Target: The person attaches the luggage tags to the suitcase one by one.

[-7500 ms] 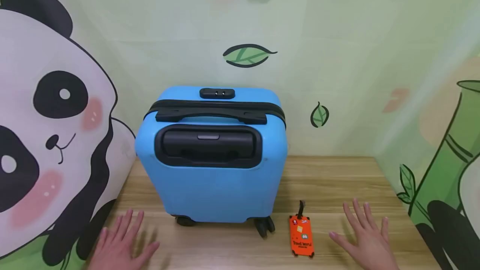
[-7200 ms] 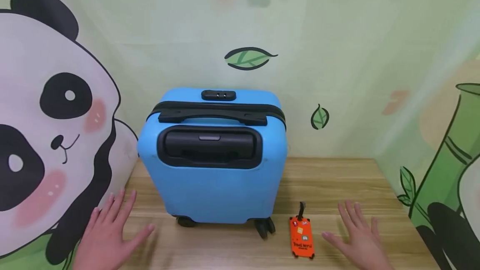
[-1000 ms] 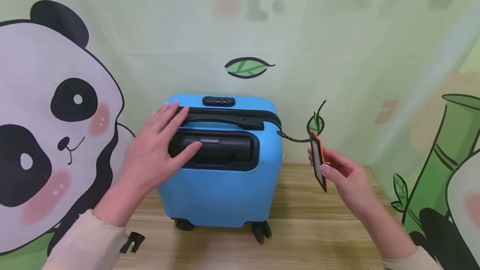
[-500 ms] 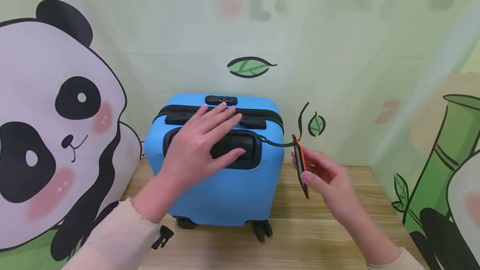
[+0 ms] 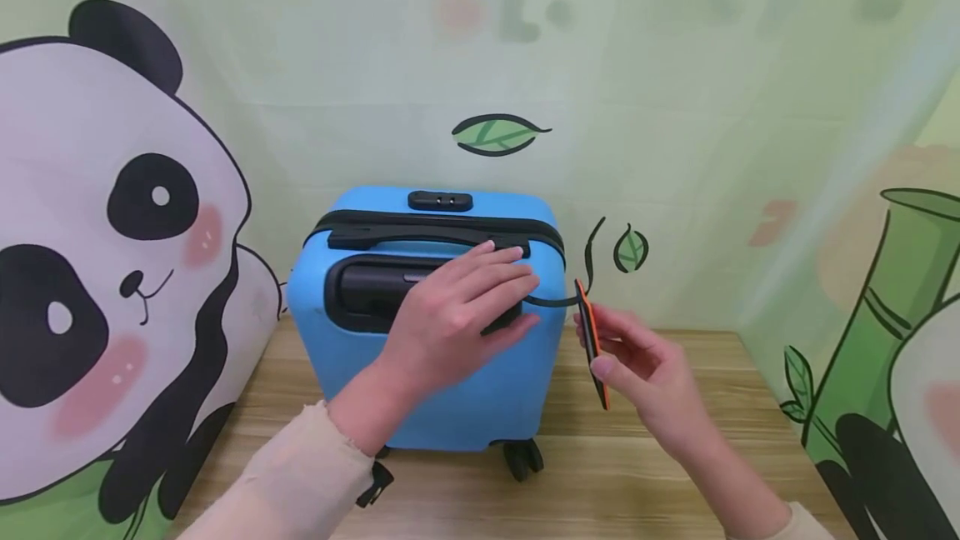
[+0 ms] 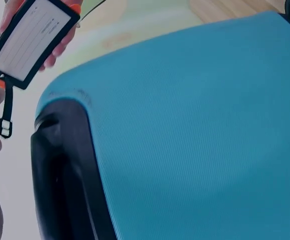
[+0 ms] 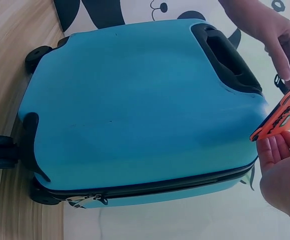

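— Currently, where is the luggage tag (image 6: 32, 40) sitting?

— It is standing edge-on in the head view, tilting toward eleven o'clock, just off the three o'clock side of the blue suitcase (image 5: 483, 394) and above the wooden surface (image 5: 622, 477). The right grip (image 5: 652, 373) is pinching it between thumb and fingers.

— And the left grip (image 5: 457, 315)?

— It is hovering at the tag's nine o'clock, fingers extended. Both wrist views are showing the buckle (image 6: 5, 127) hanging beside those fingers, so it seems to be gripping nothing. Whether a fingertip is touching the strap (image 5: 552, 302), I cannot tell.

— Handling estimate?

— I am expecting a light, flat tag, slightly bendable, neither slippery nor fragile. The strap is curving freely, one length running to nine o'clock, its tail pointing toward one o'clock; I am rating it thin, flexible and a little springy.

— Best hold?

— For the tag, I am favouring a pinch across its broad faces, clear of the strap hole. For the strap, I am choosing the buckle, judging it the stiffest part.
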Demonstrator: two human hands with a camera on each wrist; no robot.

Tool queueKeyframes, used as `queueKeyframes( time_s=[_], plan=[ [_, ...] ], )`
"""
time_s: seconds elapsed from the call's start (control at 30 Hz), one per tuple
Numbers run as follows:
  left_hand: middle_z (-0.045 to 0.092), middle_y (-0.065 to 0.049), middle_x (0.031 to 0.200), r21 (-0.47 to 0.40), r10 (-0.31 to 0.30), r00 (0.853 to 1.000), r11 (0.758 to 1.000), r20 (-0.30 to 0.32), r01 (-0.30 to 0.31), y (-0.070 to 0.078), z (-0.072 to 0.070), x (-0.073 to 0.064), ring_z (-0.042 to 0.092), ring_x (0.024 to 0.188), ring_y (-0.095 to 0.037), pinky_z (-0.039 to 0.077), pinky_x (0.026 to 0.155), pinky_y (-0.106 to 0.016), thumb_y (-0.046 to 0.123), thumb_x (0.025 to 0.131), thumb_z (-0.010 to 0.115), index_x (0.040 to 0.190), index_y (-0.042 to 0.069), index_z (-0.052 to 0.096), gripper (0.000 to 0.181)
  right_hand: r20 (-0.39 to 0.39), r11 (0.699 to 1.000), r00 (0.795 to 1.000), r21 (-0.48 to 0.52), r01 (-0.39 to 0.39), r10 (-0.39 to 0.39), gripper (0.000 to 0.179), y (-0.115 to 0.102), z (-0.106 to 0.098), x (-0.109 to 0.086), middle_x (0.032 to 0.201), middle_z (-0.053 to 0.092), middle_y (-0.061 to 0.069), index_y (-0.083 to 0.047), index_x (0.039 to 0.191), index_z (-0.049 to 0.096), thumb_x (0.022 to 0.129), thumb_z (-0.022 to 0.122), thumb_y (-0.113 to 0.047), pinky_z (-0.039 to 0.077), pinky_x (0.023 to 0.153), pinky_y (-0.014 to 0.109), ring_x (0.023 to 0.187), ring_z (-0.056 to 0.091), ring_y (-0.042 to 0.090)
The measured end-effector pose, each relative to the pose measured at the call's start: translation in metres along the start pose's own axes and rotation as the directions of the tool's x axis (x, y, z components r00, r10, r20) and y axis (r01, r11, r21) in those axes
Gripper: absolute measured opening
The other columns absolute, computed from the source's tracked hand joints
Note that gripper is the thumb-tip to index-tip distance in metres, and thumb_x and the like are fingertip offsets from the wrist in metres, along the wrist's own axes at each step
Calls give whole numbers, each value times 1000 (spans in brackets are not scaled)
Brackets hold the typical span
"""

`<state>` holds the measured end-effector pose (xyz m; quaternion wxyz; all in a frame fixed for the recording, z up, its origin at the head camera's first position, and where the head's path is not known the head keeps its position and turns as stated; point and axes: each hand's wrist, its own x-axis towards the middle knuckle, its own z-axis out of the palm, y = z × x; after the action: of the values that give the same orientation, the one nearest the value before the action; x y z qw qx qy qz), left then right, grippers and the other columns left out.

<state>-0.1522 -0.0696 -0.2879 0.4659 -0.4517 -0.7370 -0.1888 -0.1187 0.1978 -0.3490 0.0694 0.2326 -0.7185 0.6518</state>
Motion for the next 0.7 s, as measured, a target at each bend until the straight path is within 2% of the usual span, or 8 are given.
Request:
queueKeyframes(
  time_s=[0.33, 0.57, 0.7],
  plan=[
    [82, -5, 107, 26, 39, 999, 999, -15, -38, 11, 18, 2, 76, 113, -21, 53, 111, -36, 20, 84, 95, 106, 7, 83, 28, 17, 999, 999, 8, 34, -34, 45, 1, -3, -3, 135, 71, 7, 4, 147, 60, 102, 64, 6, 58, 102, 27, 122, 70, 20],
    [82, -4, 103, 26, 17, 1000, 1000, -2, -17, 15, 23, 1, 77, 108, -19, 54, 110, -35, 16, 81, 96, 101, 8, 84, 25, 53, 998, 998, 55, 35, -38, 45, 3, -4, -5, 138, 71, 7, 5, 147, 59, 103, 61, 8, 57, 102, 27, 124, 69, 20],
    [82, -4, 101, 35, 42, 999, 999, -13, -42, 15, 27, 2, 77, 106, -19, 55, 109, -36, 17, 82, 95, 98, 8, 83, 22, 57, 997, 998, 68, 37, -41, 45, 5, -5, -6, 139, 70, 9, 5, 147, 59, 102, 61, 8, 57, 101, 27, 124, 69, 21]
  ],
)
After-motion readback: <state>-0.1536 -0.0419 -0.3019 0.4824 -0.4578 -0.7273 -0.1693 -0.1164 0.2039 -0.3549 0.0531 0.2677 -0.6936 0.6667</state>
